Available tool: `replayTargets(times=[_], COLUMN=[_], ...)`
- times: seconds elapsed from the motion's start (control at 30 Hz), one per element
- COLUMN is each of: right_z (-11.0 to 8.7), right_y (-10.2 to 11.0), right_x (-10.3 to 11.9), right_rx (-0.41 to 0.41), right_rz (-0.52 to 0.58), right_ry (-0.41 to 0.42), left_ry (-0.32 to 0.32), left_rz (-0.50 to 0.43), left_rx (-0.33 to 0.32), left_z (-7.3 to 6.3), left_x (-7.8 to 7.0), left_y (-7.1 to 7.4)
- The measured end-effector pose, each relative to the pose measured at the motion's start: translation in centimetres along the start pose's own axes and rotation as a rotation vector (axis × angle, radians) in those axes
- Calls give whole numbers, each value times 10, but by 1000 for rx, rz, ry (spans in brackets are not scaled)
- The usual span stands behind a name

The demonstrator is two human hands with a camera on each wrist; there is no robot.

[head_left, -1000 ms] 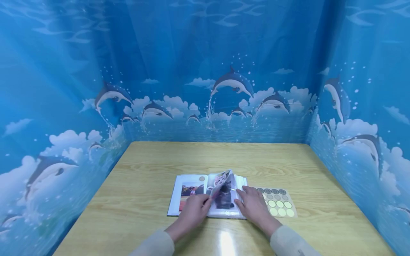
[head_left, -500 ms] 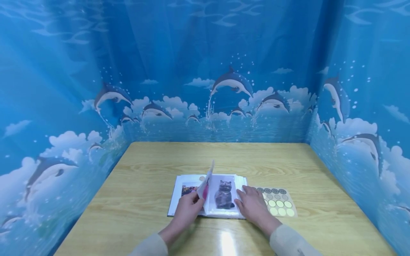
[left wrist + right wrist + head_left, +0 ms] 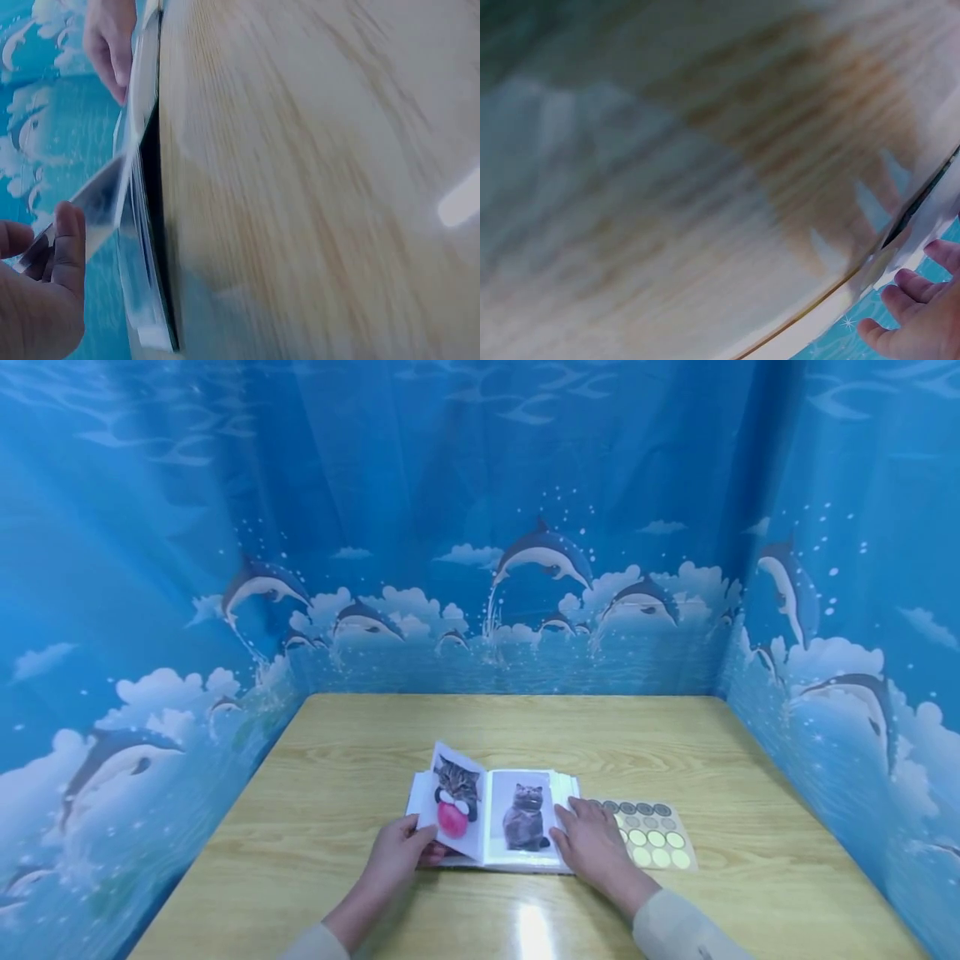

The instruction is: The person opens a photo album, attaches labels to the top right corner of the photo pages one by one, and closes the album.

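A photo album [image 3: 517, 862] lies spread out on the wooden table. With thumb and fingers, my left hand [image 3: 393, 856] pinches the edge of a raised album page [image 3: 457, 806], tilted over the left side. That page carries a picture of a tabby cat with a pink ball. On the right-hand page is a grey cat photo [image 3: 525, 818]. My right hand [image 3: 596, 847] rests along the album's right edge, fingers extended. In the left wrist view, the left hand [image 3: 49, 292] holds the lifted page [image 3: 101, 195]. Loosely spread fingers of the right hand [image 3: 919, 311] show in the right wrist view.
A sheet of round stickers [image 3: 660, 839], in dark, pale and yellowish rows, lies right of the album, partly behind the right hand. The table [image 3: 337, 752] is enclosed by a blue dolphin-print curtain [image 3: 480, 527] at the back and sides.
My left hand has moved left, turning the page over from the right side past upright to the left. The grey cat photo is now uncovered. My right hand has stayed in place.
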State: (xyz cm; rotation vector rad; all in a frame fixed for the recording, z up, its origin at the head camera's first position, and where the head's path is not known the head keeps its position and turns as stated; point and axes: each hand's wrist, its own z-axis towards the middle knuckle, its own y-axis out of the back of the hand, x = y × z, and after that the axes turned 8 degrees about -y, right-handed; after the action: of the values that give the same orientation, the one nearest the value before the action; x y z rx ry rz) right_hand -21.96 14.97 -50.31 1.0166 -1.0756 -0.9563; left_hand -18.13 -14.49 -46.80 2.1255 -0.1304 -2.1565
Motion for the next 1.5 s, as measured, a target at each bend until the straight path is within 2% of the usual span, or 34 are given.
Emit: replayTargets(times=[0.23,0.4,0.73,0.97,1.1,1.2,1.27,1.37,1.5], right_z=[0,0,-2,-1,0,0,0,-1,-1], right_y=[1,1,3,6,8,9,9,11,15], right_x=[0,-1,0,2,3,3,3,1,-3], right_rx=[-6,-8,8,18,15,9,2,-22,-58], right_rz=[2,0,21,19,19,19,19,23,56], right_ry=[1,-4,-13,-15,-20,-28,-31,-28,-35], left_ry=[84,80,76,104,83,20,-15,-62,-105], left_rz=[49,98,219,302,403,487,508,514,505], left_rx=[-69,-78,-47,-59,-58,-50,-49,-41,-6], left_z=[2,1,3,4,5,8,11,18,26], left_x=[13,21,23,22,19,16,13,7,-4], left_y=[24,35,39,39,40,39,35,25,4])
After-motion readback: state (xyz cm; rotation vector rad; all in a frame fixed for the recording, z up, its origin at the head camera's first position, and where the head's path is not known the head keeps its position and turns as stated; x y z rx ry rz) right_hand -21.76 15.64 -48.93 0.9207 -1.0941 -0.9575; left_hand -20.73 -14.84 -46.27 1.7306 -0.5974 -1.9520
